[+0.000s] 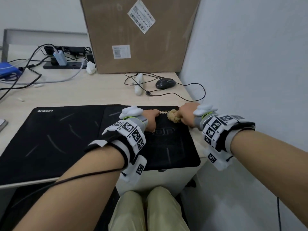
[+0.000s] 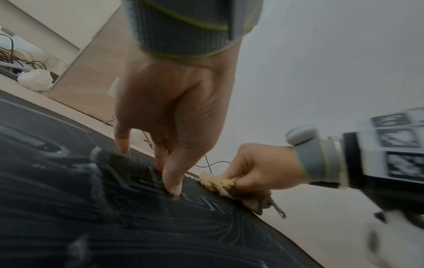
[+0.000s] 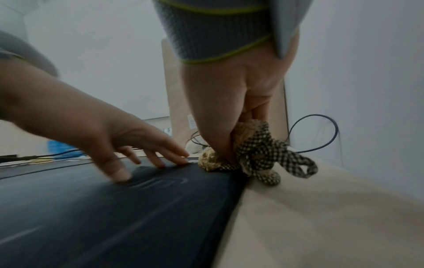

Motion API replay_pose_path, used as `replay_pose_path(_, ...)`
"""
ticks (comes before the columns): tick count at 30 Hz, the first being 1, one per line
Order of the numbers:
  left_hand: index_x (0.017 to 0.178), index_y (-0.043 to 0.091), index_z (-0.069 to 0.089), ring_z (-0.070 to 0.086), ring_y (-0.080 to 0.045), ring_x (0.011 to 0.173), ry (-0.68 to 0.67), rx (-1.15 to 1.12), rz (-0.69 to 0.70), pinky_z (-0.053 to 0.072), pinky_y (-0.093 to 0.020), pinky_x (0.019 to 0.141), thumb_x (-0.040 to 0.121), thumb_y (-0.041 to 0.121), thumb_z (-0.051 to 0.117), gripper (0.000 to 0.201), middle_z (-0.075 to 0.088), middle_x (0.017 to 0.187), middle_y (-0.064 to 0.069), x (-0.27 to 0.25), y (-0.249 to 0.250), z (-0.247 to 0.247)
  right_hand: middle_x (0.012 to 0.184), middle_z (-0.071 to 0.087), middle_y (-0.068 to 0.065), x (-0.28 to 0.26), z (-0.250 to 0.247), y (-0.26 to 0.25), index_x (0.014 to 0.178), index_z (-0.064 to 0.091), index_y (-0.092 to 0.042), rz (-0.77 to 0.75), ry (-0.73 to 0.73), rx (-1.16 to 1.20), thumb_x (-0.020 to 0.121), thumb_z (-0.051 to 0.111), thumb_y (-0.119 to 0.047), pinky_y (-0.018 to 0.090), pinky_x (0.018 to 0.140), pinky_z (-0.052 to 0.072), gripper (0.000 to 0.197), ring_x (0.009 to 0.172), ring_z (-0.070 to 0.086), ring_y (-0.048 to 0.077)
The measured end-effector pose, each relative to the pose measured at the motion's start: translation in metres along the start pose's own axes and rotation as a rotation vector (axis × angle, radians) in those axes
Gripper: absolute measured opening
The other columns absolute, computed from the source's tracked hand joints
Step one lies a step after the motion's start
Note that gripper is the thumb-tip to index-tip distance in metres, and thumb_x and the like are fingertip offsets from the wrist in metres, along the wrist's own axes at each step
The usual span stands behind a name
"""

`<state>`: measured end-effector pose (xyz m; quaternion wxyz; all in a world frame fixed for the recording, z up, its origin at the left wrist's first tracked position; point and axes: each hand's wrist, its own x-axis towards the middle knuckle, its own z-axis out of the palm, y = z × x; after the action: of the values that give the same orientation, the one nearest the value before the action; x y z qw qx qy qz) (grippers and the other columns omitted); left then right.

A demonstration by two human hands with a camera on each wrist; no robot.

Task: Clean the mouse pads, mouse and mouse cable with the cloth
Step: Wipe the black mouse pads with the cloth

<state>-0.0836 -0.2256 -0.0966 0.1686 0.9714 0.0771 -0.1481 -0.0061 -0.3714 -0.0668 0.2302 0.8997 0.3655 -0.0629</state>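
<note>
Two black mouse pads lie side by side on the desk: a large Lenovo one and a smaller one overlapping its right side. My left hand presses straight fingertips down on the smaller pad. My right hand grips a bunched tan cloth with a checkered edge at that pad's far right corner. The black mouse and its thin cable lie farther back, untouched.
A big cardboard box stands at the back against the wall on the right. White controllers lie left of the mouse. A power strip with plugs and cables sits back left. The desk's front edge is near my knees.
</note>
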Motion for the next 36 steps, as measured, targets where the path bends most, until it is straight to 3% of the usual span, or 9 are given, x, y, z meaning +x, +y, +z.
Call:
replay_pose_path(3,0.145,0.018,0.031,0.049,-0.024,0.126,0.0,-0.001,-0.023,0.042,-0.036,0.105,0.084,0.009,0.064,0.07,0.046,0.143,-0.004,-0.003,0.002,0.0,0.096,0.062,0.005,-0.033,0.01,-0.005,0.104,0.066,-0.023,-0.071,0.006,0.026,0.088,0.05,-0.014,0.022,0.053,0.031,0.025,0.086,0.059,0.028)
replay_pose_path(9,0.146,0.019,0.031,0.05,-0.024,0.127,0.024,-0.088,-0.069,0.041,-0.037,0.107,0.085,0.006,0.061,0.069,0.048,0.142,-0.005,-0.019,0.005,0.004,0.086,0.059,0.007,-0.097,0.031,-0.028,0.107,0.062,-0.019,-0.22,0.026,-0.04,0.087,0.046,-0.012,0.019,0.047,0.022,0.027,0.072,0.048,0.026)
replay_pose_path(13,0.147,0.018,0.028,0.044,-0.022,0.133,0.099,-0.141,-0.07,0.036,-0.031,0.11,0.088,0.004,0.057,0.068,0.043,0.147,-0.004,-0.034,0.009,0.01,0.105,0.069,0.004,-0.133,0.039,-0.032,0.122,0.061,-0.033,-0.27,0.09,0.099,0.09,0.046,-0.015,0.021,0.057,0.032,0.04,0.092,0.061,0.03)
replay_pose_path(16,0.147,0.018,0.031,0.04,-0.021,0.136,0.143,-0.152,-0.033,0.031,-0.028,0.11,0.088,0.007,0.06,0.067,0.04,0.149,-0.003,-0.047,0.011,0.013,0.106,0.072,-0.003,-0.142,0.036,-0.025,0.114,0.068,-0.035,-0.128,0.083,0.4,0.085,0.05,-0.017,0.024,0.07,0.047,0.038,0.097,0.064,0.024)
replay_pose_path(18,0.147,0.02,0.033,0.04,-0.02,0.136,0.128,-0.133,-0.01,0.03,-0.028,0.11,0.087,0.015,0.063,0.067,0.04,0.148,-0.002,-0.058,0.014,0.012,0.085,0.071,-0.002,-0.138,0.034,-0.017,0.09,0.074,-0.024,0.038,0.075,0.591,0.083,0.053,-0.015,0.023,0.062,0.045,0.024,0.083,0.062,0.022)
replay_pose_path(20,0.146,0.023,0.032,0.04,-0.02,0.135,0.077,-0.107,-0.004,0.031,-0.03,0.109,0.085,0.023,0.067,0.071,0.039,0.149,0.0,-0.066,0.015,0.01,0.065,0.055,-0.002,-0.127,0.036,-0.007,0.066,0.06,-0.017,0.19,0.051,0.711,0.085,0.057,-0.017,0.022,0.052,0.034,0.02,0.076,0.052,0.023)
replay_pose_path(25,0.15,0.027,0.021,0.031,-0.024,0.14,-0.103,0.103,0.007,0.029,-0.038,0.113,0.071,0.048,0.076,0.099,0.027,0.154,0.002,-0.085,0.022,0.016,0.081,0.06,0.006,-0.112,0.041,-0.009,0.082,0.06,-0.012,0.372,-0.122,1.009,0.085,0.065,-0.025,0.026,0.066,0.045,0.014,0.08,0.055,0.024)
replay_pose_path(29,0.152,0.025,0.013,0.026,-0.024,0.142,-0.084,0.231,0.039,0.025,-0.04,0.112,0.068,0.052,0.076,0.108,0.021,0.157,0.003,-0.094,0.027,0.023,0.107,0.068,0.019,-0.098,0.039,-0.017,0.106,0.062,-0.001,0.445,-0.192,1.24,0.081,0.069,-0.017,0.045,0.092,0.053,0.03,0.098,0.066,0.032)
replay_pose_path(36,0.153,0.025,0.007,0.018,-0.022,0.145,-0.068,0.295,0.09,0.017,-0.037,0.115,0.068,0.05,0.077,0.112,0.015,0.159,0.003,-0.106,0.032,0.028,0.082,0.06,0.014,-0.086,0.028,-0.02,0.086,0.051,-0.004,0.529,-0.381,1.513,0.089,0.061,-0.013,0.037,0.08,0.05,0.013,0.071,0.058,0.025)
